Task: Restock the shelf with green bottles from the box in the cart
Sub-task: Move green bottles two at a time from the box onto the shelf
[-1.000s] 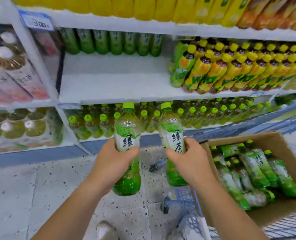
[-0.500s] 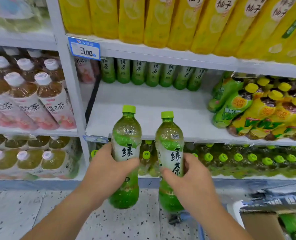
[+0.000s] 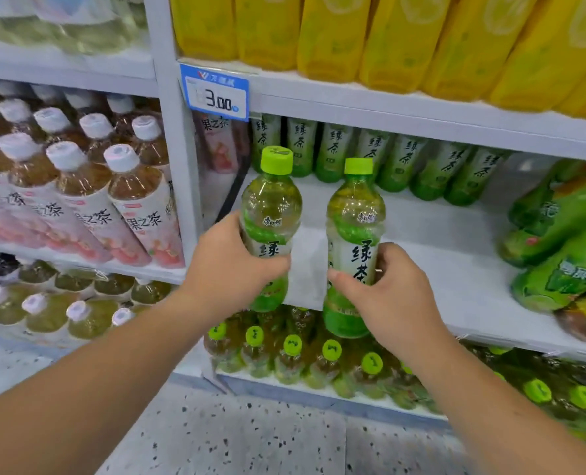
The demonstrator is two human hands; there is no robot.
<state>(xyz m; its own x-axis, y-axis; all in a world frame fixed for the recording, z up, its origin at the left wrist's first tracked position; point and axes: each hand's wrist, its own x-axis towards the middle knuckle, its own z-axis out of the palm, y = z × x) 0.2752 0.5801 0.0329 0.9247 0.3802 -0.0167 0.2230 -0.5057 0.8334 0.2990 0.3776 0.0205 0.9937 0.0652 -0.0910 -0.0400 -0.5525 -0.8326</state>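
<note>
So, what has each hand got?

One bottle apiece. The left hand (image 3: 229, 265) is curled round the middle of the left bottle (image 3: 271, 214), thumb laid across the front of its white label. The right hand (image 3: 384, 296) grips the right bottle (image 3: 355, 214) the same way, thumb in front and fingers wrapped round the far side.

And where are the two bottles?

Both are upright with their green caps on top, held side by side with a gap between them at the front edge of the white shelf (image 3: 438, 255). The right one's base hangs lower than that edge. The left one's base is about level with it. Neither stands on the board, as far as I can tell.

What sits on that shelf?

A row of green bottles (image 3: 397, 159) with the same label lines the back, well apart from the held pair. At the right end, green and yellow bottles (image 3: 558, 234) lie on their sides.

Anything around it?

A blue price tag (image 3: 216, 92) reading 3.00 hangs on the rail above, under a rank of yellow bottles (image 3: 336, 29). Pink-labelled tea bottles (image 3: 89, 200) fill the bay to the left, green-capped bottles (image 3: 291, 351) the shelf below, over a speckled floor (image 3: 250, 440)
</note>
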